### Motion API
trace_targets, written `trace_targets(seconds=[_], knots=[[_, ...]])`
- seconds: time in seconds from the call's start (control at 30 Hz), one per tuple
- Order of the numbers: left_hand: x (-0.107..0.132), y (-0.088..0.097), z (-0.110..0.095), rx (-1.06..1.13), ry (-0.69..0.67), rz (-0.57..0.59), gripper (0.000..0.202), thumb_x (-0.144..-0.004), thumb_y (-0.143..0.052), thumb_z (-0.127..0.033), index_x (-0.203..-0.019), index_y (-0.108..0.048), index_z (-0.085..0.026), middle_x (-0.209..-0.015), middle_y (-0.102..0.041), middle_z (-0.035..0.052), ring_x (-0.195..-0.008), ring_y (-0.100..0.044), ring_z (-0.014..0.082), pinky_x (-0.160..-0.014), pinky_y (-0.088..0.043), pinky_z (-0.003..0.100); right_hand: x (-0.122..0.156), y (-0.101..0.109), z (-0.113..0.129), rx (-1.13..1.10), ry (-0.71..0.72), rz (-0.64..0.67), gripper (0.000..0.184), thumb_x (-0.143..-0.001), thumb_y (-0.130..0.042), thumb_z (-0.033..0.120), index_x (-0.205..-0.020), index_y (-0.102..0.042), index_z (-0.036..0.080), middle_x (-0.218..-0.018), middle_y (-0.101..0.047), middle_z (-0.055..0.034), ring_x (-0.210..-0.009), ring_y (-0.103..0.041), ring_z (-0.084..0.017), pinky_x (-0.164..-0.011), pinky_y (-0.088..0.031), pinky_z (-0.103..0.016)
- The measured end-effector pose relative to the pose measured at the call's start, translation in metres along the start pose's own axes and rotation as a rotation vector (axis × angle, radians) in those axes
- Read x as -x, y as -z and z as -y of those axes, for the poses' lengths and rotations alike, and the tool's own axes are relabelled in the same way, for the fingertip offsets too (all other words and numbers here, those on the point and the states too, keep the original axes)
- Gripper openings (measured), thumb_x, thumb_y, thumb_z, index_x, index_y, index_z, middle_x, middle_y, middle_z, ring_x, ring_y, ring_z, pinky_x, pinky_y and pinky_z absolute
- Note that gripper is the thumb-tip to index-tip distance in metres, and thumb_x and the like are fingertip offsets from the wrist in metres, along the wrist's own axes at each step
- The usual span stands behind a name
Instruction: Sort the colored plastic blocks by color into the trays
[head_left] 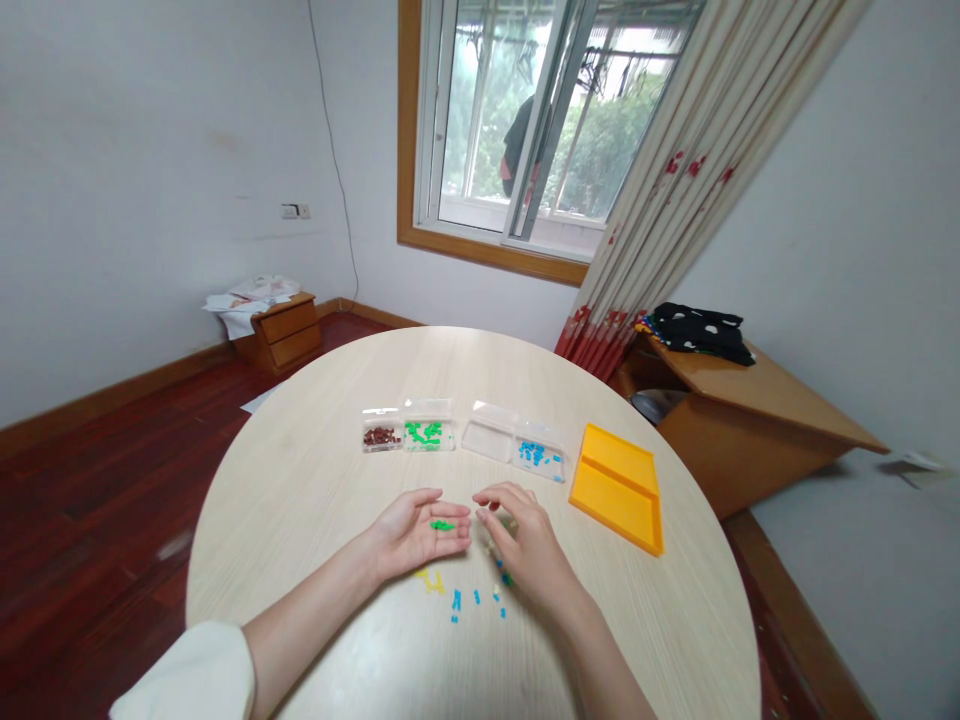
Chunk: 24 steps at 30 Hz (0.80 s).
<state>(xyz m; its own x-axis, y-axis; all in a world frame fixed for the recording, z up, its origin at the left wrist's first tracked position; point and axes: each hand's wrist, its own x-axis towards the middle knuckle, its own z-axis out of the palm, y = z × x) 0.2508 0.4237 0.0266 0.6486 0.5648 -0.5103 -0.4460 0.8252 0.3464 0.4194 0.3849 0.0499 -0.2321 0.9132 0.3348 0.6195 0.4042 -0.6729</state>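
My left hand (417, 535) lies palm up on the round table (315, 480), cupped, with small green pieces (441, 524) resting in the palm. My right hand (523, 540) is palm down just to its right, fingers curled and pinched beside the left fingertips; whether it holds a piece I cannot make out. Under and in front of the hands lie loose yellow pieces (430, 580) and several blue pieces (465, 600).
Behind the hands stand small clear boxes: dark red pieces (382, 436), green pieces (427, 432), an empty one (489, 438), blue pieces (538, 456). An orange tray (618, 486) lies at the right. A wooden desk (742, 400) stands beyond the table.
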Motion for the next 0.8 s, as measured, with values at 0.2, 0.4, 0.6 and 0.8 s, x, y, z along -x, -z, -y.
trace_targets(seconds=[0.2, 0.4, 0.6, 0.8], knots=[[-0.001, -0.001, -0.007, 0.111, -0.075, -0.155, 0.022, -0.083, -0.036, -0.014, -0.073, -0.053, -0.005, -0.055, -0.055, 0.0098, -0.048, -0.054, 0.0119, -0.048, -0.046, 0.020, 0.001, -0.002, -0.002, 0.002, -0.005, -0.010, 0.013, -0.084, -0.050, 0.017, -0.093, -0.058, 0.020, -0.089, -0.061, -0.0041, -0.085, -0.053, -0.018, -0.078, -0.040, -0.034], [-0.002, 0.001, -0.018, 0.247, -0.201, -0.244, 0.014, -0.080, -0.036, -0.006, -0.079, -0.049, -0.008, -0.061, -0.053, 0.0086, -0.050, -0.052, 0.0117, -0.045, -0.048, 0.021, 0.001, -0.001, 0.001, 0.025, 0.016, 0.008, 0.015, -0.083, -0.050, 0.016, -0.095, -0.058, 0.021, -0.091, -0.061, -0.0040, -0.087, -0.054, -0.018, -0.080, -0.040, -0.035], [-0.005, -0.011, -0.047, 0.336, -0.373, -0.349, 0.023, -0.081, -0.033, -0.009, -0.097, -0.049, -0.007, -0.077, -0.053, 0.0122, -0.069, -0.058, 0.0192, -0.056, -0.055, 0.033, 0.002, 0.000, 0.002, 0.038, 0.044, 0.013, 0.015, -0.083, -0.050, 0.015, -0.095, -0.057, 0.021, -0.091, -0.061, -0.0046, -0.089, -0.054, -0.019, -0.081, -0.040, -0.036], [-0.017, -0.031, -0.080, 0.258, -0.437, -0.353, 0.030, -0.084, -0.033, -0.019, -0.104, -0.048, -0.003, -0.094, -0.054, 0.0206, -0.086, -0.058, 0.0256, -0.055, -0.052, 0.031, 0.002, 0.001, 0.005, 0.050, 0.077, 0.029, 0.014, -0.082, -0.051, 0.013, -0.094, -0.057, 0.020, -0.092, -0.062, -0.0048, -0.090, -0.053, -0.019, -0.081, -0.039, -0.036]])
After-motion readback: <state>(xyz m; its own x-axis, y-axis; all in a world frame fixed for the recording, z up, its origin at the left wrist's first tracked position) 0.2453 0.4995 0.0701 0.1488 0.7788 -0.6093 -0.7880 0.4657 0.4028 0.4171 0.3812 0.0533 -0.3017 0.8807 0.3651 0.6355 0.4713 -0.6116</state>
